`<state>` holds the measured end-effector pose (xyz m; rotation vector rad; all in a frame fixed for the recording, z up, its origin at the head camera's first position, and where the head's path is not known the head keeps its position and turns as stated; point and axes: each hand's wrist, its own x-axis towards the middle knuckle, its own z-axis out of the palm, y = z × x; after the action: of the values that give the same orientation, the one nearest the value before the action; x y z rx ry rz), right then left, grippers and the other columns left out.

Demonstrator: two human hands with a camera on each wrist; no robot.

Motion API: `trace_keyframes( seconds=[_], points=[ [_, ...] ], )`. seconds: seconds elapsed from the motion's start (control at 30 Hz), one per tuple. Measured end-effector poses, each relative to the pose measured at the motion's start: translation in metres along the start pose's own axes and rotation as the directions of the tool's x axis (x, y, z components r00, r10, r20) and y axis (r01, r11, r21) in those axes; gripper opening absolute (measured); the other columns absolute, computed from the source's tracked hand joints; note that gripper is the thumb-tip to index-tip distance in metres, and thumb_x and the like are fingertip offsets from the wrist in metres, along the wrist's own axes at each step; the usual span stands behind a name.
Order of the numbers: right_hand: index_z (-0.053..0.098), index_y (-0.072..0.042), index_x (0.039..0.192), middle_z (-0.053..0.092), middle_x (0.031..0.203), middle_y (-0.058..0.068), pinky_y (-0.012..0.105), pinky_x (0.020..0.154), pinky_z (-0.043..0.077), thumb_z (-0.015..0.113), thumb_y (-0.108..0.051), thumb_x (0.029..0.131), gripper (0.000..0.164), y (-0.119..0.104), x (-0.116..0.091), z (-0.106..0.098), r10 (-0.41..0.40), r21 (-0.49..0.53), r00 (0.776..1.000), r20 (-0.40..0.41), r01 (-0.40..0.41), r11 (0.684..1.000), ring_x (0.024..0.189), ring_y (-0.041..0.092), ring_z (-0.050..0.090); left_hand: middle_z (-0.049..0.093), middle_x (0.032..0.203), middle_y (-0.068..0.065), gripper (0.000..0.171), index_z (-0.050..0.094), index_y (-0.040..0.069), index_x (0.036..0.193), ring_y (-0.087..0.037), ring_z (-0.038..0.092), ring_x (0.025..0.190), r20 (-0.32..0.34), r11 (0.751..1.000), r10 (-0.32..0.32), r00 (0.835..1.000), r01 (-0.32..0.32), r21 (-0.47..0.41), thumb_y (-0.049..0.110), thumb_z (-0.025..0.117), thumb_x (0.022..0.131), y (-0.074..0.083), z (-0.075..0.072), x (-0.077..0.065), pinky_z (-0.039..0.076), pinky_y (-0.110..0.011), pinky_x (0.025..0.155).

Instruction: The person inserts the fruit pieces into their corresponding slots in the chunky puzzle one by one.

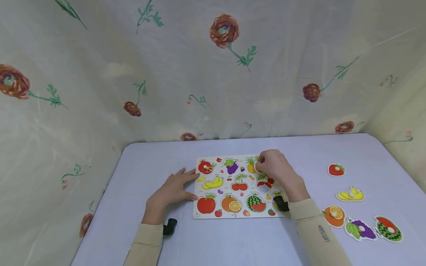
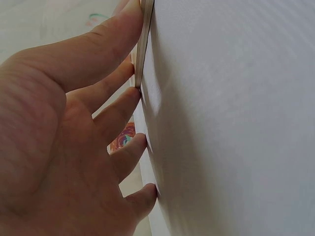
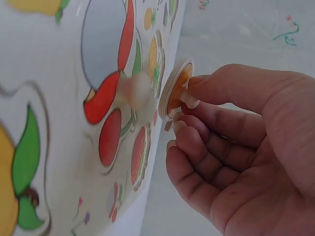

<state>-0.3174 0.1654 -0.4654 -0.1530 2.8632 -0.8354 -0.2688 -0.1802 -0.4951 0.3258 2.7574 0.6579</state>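
Note:
A wooden fruit puzzle board [image 1: 219, 191] lies flat on the table. My left hand [image 1: 171, 190] rests at its left edge with fingers spread; the thumb and a fingertip touch the board. Seen from the left wrist, the thumb [image 2: 93, 54] lies along the board's side [image 2: 143, 44]. My right hand [image 1: 277, 166] pinches the small white knob of a pineapple puzzle piece [image 3: 178, 91] between thumb and fingers. This piece is tilted over the board's upper right, beside the printed pineapple [image 1: 251, 166], its face mostly hidden by the fingers. Cherries with a knob [image 1: 239, 183] sit mid-board.
Loose knobbed pieces lie to the right: a strawberry [image 1: 336, 170], bananas [image 1: 350, 194], an orange [image 1: 334, 216], grapes [image 1: 361, 229] and a watermelon [image 1: 388, 229]. A flowered curtain [image 1: 273, 99] hangs behind the white table [image 1: 159, 155].

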Motion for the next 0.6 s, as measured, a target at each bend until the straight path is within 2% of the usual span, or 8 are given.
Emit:
trace_keyframes(
  seconds=[0.4, 0.6],
  points=[
    [0.069, -0.007, 0.081, 0.063, 0.083, 0.01, 0.026, 0.054, 0.042, 0.062, -0.015, 0.088, 0.013, -0.008, 0.006, 0.009, -0.034, -0.026, 0.999, 0.012, 0.034, 0.999, 0.065, 0.02, 0.053, 0.037, 0.161, 0.004, 0.081, 0.048, 0.03, 0.148, -0.029, 0.018, 0.155, -0.003, 1.0, 0.016, 1.0, -0.016, 0.008, 0.037, 0.084, 0.076, -0.004, 0.001, 0.001, 0.014, -0.06, 0.125],
    [0.067, -0.007, 0.075, 0.059, 0.074, 0.008, 0.026, 0.052, 0.04, 0.061, -0.011, 0.086, 0.013, -0.01, 0.012, 0.013, -0.064, -0.054, 0.998, 0.017, 0.065, 0.996, 0.061, 0.019, 0.051, 0.037, 0.161, 0.003, 0.081, 0.048, 0.03, 0.148, -0.03, 0.017, 0.155, -0.004, 1.0, 0.022, 1.0, -0.022, 0.002, 0.037, 0.084, 0.076, -0.004, 0.001, 0.001, 0.014, -0.06, 0.125]
  ],
)
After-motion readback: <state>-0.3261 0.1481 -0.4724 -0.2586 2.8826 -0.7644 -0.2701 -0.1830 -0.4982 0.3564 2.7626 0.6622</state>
